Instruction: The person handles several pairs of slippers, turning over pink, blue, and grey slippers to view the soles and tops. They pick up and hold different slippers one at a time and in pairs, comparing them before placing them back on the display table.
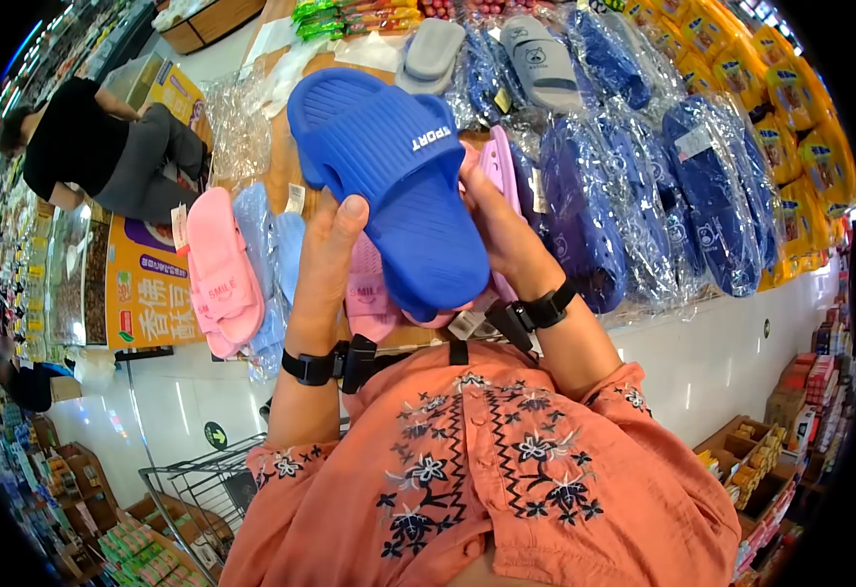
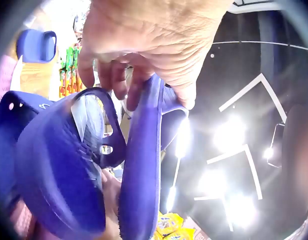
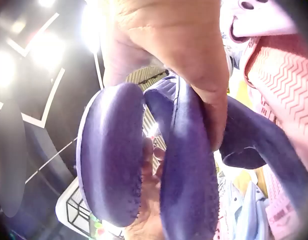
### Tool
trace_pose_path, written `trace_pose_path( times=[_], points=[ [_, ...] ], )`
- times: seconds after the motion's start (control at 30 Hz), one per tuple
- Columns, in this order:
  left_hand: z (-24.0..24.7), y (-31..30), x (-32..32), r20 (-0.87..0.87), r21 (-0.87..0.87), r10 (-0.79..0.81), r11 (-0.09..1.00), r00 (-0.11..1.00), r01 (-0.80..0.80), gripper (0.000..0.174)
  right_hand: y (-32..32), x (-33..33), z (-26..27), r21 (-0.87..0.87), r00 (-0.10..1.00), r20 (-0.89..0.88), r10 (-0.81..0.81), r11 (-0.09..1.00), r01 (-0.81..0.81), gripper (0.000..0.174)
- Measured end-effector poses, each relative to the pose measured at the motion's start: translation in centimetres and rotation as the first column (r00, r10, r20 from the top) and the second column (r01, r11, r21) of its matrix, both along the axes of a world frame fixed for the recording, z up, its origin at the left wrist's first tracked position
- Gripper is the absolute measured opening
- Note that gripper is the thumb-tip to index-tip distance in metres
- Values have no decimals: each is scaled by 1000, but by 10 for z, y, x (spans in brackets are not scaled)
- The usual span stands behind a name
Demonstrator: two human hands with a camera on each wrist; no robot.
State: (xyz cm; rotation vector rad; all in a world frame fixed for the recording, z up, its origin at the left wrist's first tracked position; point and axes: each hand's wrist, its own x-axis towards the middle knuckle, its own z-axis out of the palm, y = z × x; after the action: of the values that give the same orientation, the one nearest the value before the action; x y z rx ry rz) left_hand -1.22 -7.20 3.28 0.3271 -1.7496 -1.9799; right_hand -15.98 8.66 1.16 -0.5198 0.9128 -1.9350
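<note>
A pair of blue slippers (image 1: 418,215) with "SPORT" on the strap is held up between both hands, one slipper over the other. The left hand (image 1: 333,245) grips its left side, thumb on top; in the left wrist view that hand's (image 2: 154,45) fingers curl at the slipper (image 2: 141,165). The right hand (image 1: 501,220) grips the other side; in the right wrist view its (image 3: 169,45) fingers and thumb hold a slipper (image 3: 191,165), with the second sole (image 3: 111,155) beside it.
Pink slippers (image 1: 225,279) and light blue ones lie left on the display table. Wrapped navy slippers (image 1: 585,210) and grey slippers (image 1: 540,64) lie right and behind, with yellow packs (image 1: 800,161) at far right. A person in black (image 1: 76,142) bends at the left; a cart (image 1: 198,489) stands below.
</note>
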Motion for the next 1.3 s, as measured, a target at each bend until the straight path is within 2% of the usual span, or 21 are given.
trace_pose_path(
  times=[0.03,0.1,0.17,0.2,0.3,0.4,0.53,0.63,0.67,0.7,0.73,0.83,0.87,0.9,0.97,1.1,1.13,1.2,1.27,1.3],
  points=[
    [-5,-3,0,27,-27,21,999,999,-21,76,0,1,7,-15,994,-105,29,999,-31,80],
    [-11,-10,-6,38,-147,57,988,998,-51,79,3,6,12,24,996,-91,18,1000,-16,85],
    [-15,-10,-11,19,-311,94,947,995,-83,84,4,6,8,197,995,-96,16,980,3,81],
    [-4,-3,-12,12,-335,84,939,996,-75,89,3,5,8,166,993,-111,41,986,-22,78],
    [11,8,-14,23,-297,16,955,1000,-8,92,0,5,10,204,974,-225,-34,976,81,77],
    [21,14,-13,39,-341,-8,940,999,21,92,1,7,16,250,943,-321,-93,952,179,67],
    [-14,-7,-21,35,-270,23,963,999,-13,90,-7,1,2,230,890,-423,-168,930,285,58],
    [-23,-10,-15,75,-202,114,975,991,-97,88,8,-10,8,291,997,-71,23,957,-1,59],
    [-15,-1,-15,101,-173,163,974,982,-144,87,19,2,-9,282,974,-88,-206,933,223,53],
    [-5,3,-11,108,-125,91,989,990,-77,84,27,2,-11,255,960,-49,-276,926,279,53],
    [5,6,-7,116,-76,20,997,993,-11,80,27,-3,-10,204,957,4,-290,937,283,52],
    [-10,17,-8,95,86,-112,991,989,104,72,18,-14,-6,46,964,163,-209,978,204,51],
    [-17,17,-8,158,34,-102,995,982,97,62,16,-16,-6,11,963,203,-180,983,181,51],
    [-17,17,-9,163,89,-85,993,983,71,60,17,-17,-7,-23,961,234,-149,987,159,51],
    [-16,18,-10,179,200,-55,980,982,19,56,16,-19,-12,-90,955,286,-83,990,113,50],
    [-16,19,-14,122,96,166,979,979,-178,49,5,-21,-17,-257,927,361,99,966,-3,49],
    [-26,8,-13,141,151,186,967,973,-206,47,2,-22,-16,-285,921,367,132,958,-24,48],
    [-29,-9,-7,113,189,273,938,955,-291,44,3,-22,5,-245,927,361,96,969,-5,48],
    [-13,-15,-3,155,247,343,895,927,-372,41,5,-15,38,-29,939,324,-116,991,132,41],
    [-21,-23,0,71,300,346,887,936,-351,36,8,-21,24,-115,963,269,-21,992,53,42]
  ],
)
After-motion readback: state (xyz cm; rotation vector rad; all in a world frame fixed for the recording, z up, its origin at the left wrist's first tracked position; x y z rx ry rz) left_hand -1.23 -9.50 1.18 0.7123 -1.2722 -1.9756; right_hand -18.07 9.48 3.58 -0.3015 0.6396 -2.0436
